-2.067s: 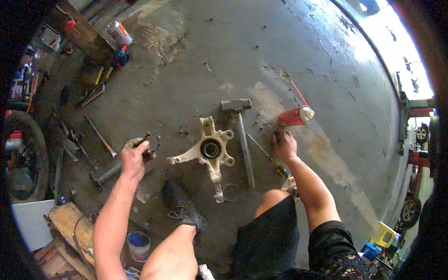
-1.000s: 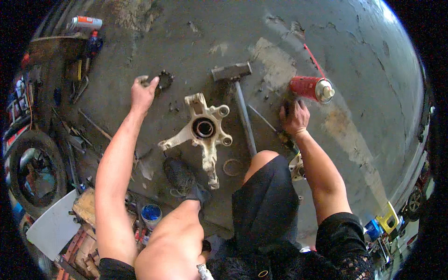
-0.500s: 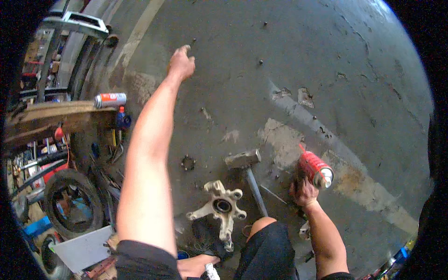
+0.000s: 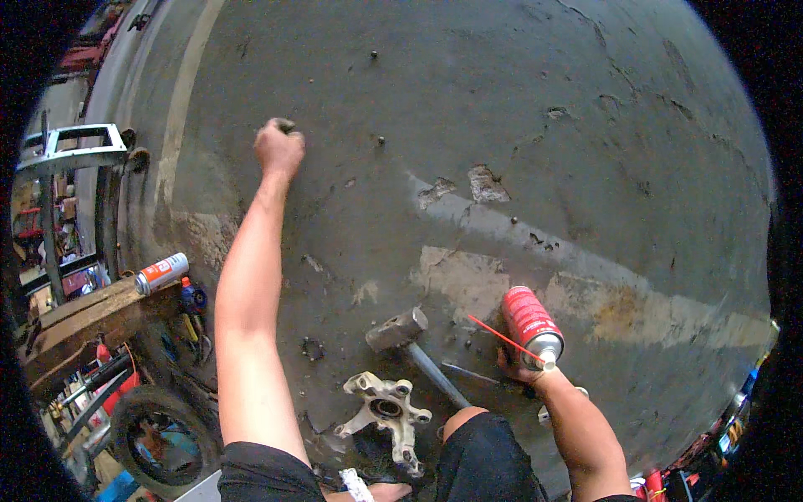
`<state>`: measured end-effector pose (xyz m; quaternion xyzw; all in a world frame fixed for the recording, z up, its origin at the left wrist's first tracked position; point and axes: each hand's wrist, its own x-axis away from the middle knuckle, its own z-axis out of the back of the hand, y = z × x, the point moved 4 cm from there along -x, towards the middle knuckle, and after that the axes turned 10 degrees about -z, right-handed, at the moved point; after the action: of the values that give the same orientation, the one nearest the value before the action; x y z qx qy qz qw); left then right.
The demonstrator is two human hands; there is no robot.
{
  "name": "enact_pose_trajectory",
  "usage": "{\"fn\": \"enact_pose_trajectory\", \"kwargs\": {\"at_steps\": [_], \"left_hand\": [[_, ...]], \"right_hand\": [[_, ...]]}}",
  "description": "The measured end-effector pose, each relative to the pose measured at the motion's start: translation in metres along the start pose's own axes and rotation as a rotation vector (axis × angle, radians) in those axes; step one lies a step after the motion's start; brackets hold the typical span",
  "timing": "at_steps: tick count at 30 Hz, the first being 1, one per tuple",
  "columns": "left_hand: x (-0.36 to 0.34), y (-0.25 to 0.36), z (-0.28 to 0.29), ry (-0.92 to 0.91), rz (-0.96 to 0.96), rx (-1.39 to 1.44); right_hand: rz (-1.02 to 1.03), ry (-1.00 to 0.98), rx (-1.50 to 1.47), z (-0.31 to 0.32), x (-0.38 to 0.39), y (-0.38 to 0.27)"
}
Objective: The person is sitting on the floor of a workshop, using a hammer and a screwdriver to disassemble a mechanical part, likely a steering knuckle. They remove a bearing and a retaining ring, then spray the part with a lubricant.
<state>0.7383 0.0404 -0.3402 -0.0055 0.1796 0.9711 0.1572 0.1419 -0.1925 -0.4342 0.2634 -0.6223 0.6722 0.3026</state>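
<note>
My left hand point(image 4: 280, 151) is stretched out low over the floor at the upper left. Its fingers are curled closed, and what is inside them, if anything, is hidden. My right hand point(image 4: 517, 368) grips a red spray can point(image 4: 529, 314) with a thin red straw at its nozzle; the can's top tilts toward me. Between my legs lies a pale metal steering knuckle point(image 4: 372, 410) with a round bore. A hammer point(image 4: 400, 329) rests beyond it, its grey handle running to my knee. Small dark balls point(image 4: 381, 141) are scattered on the floor, beyond my left hand.
A dark ring point(image 4: 312, 348) with small beads around it lies left of the hammer. Near the handle is a thin metal rod point(image 4: 470, 372). At left stand a wooden beam point(image 4: 84, 314) bearing an orange-and-white spray can point(image 4: 161, 274), and a tyre point(image 4: 163, 439). The concrete floor point(image 4: 636, 209) is chipped.
My left hand has drawn back and its fingers have curled in. A small ball near it is out of sight. The right-hand can has turned, its straw swinging left. The view has shifted rightward.
</note>
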Motion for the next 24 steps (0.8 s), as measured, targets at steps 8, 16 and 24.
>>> {"fn": "enact_pose_trajectory", "kwargs": {"at_steps": [8,16,24], "left_hand": [[0.061,0.125,-0.036,-0.099,-0.665,0.029],[0.029,0.111,-0.043,-0.207,-0.093,0.848],[-0.065,0.117,-0.062,-0.024,0.348,1.256]], "right_hand": [[-0.025,-0.02,-0.047,-0.005,-0.004,0.001],[-0.078,-0.019,-0.088,-0.002,0.0,0.008],[-0.088,0.023,-0.246,0.003,-0.018,0.018]]}}
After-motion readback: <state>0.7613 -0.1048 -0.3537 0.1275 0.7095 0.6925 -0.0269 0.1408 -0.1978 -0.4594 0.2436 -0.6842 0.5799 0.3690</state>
